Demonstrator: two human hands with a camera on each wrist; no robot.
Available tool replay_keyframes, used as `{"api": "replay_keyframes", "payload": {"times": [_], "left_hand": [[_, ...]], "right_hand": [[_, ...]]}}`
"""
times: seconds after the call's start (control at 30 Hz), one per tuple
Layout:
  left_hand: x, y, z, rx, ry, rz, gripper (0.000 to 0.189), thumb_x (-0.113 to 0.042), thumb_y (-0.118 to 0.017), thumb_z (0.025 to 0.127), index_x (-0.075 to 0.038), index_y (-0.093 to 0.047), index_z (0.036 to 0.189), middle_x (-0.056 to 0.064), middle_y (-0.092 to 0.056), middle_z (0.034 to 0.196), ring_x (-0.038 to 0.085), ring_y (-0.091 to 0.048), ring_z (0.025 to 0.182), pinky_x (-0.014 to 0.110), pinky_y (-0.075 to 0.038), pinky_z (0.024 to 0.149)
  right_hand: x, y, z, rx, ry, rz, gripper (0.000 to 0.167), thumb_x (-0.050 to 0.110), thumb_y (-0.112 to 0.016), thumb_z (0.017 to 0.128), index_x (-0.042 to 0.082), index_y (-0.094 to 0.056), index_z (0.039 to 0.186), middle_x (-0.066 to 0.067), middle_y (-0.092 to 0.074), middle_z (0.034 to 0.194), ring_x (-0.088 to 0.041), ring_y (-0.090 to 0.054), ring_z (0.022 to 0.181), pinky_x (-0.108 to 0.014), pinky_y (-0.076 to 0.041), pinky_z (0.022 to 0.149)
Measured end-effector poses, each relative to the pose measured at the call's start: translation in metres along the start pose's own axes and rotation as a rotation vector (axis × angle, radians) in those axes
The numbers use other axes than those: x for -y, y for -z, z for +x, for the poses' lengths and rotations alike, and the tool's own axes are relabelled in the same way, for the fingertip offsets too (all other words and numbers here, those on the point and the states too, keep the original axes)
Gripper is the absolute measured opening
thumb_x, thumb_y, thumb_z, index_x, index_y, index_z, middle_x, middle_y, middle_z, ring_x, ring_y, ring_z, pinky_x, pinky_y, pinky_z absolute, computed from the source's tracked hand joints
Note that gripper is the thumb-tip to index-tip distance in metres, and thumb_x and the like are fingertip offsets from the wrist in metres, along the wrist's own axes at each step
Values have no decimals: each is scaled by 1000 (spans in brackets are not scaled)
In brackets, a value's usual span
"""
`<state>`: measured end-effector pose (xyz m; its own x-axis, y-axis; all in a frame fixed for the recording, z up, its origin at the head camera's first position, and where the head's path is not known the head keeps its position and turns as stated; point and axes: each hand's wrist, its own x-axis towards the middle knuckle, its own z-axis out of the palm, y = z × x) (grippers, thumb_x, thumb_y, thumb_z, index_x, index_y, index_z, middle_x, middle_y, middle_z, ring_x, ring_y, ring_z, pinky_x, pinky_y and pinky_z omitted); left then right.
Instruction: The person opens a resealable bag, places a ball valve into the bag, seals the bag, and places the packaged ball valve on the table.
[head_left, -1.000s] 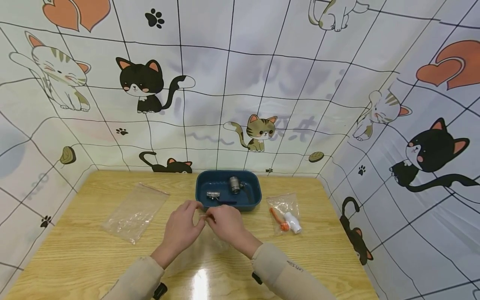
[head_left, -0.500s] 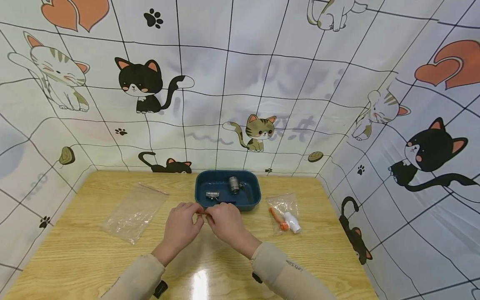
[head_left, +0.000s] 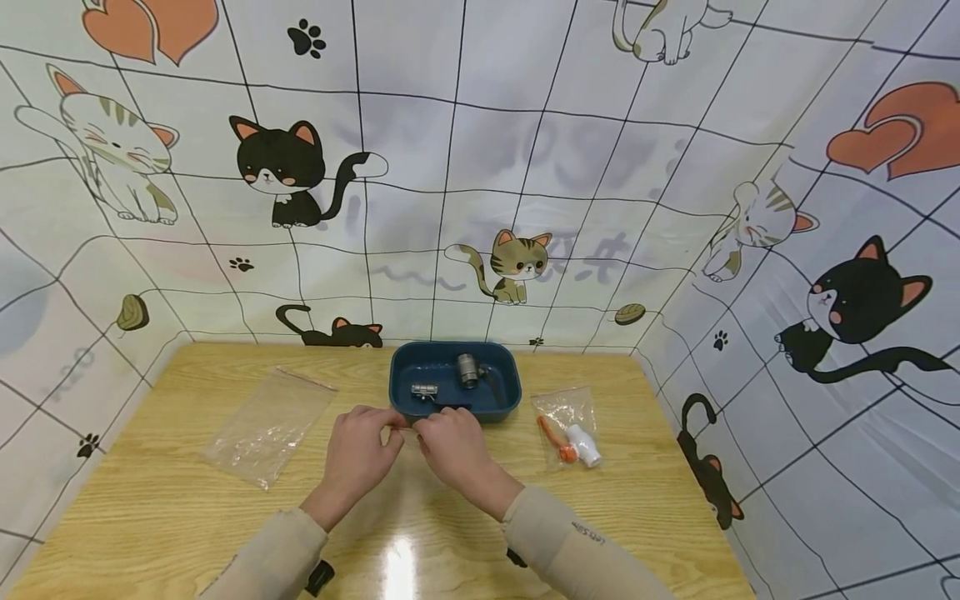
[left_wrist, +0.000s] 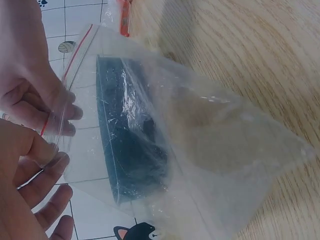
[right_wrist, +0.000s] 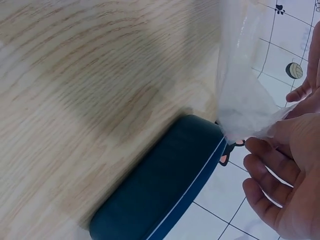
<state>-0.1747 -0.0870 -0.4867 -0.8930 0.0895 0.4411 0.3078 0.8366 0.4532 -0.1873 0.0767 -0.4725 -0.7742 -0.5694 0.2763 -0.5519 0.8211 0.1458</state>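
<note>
A clear zip bag (left_wrist: 225,135) with a red-lined mouth is pinched along its top edge by the left hand (head_left: 358,450) and the right hand (head_left: 453,450), just below the centre of the head view. Through it, in the left wrist view, the dark blue tray (head_left: 491,416) is seen. A metal cylinder (head_left: 468,372) is held in the tray. A flat clear bag (head_left: 270,425) is laid at lower left; orange and white parts (head_left: 582,446) are bagged right of centre.

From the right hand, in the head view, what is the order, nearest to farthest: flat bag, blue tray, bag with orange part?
1. Blue tray, just beyond the right hand.
2. Bag with orange part, on the right.
3. Flat bag, on the left, past the left hand.
</note>
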Motion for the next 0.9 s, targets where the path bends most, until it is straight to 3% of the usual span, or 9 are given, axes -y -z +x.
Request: {"api": "replay_keyframes", "payload": {"times": [0.13,0.4,0.6,0.83,0.9], "left_hand": [[1,1,0,-2,6,-2,11,-10,-70,77,-20,-74,79,-6,-73,80,24,-66,88,51,-49,82],[2,4,2,-2,18,10,9,-12,-70,78,-20,-73,77,-5,-74,79,25,-65,88,51,-49,83],[6,6,3,-8,30,12,10,-11,-69,78,-20,-73,77,-4,-74,80,26,-65,89,51,-49,84],[8,7,1,-7,25,9,12,-10,-67,77,-20,-72,76,-4,-74,79,28,-66,89,52,-49,83],[8,6,-1,-9,16,8,11,-10,-67,78,-20,-72,75,-4,-74,79,27,-66,88,52,-50,82]], "right_hand": [[-2,-3,-2,6,-13,16,6,23,-70,89,27,-74,88,8,-66,67,-10,-55,59,-22,-40,53],[-8,-9,-6,35,-43,59,11,16,-66,89,23,-73,87,7,-67,69,-13,-60,64,-26,-44,55],[-14,-10,-12,97,-74,61,15,12,-64,88,22,-69,80,6,-65,67,-15,-60,64,-28,-44,56],[-24,-16,-22,152,-111,81,13,16,-66,90,24,-74,96,7,-72,80,-13,-64,69,-27,-49,61],[-25,-16,-24,152,-111,87,12,16,-67,89,23,-74,94,7,-72,79,-13,-64,68,-27,-49,61]]}}
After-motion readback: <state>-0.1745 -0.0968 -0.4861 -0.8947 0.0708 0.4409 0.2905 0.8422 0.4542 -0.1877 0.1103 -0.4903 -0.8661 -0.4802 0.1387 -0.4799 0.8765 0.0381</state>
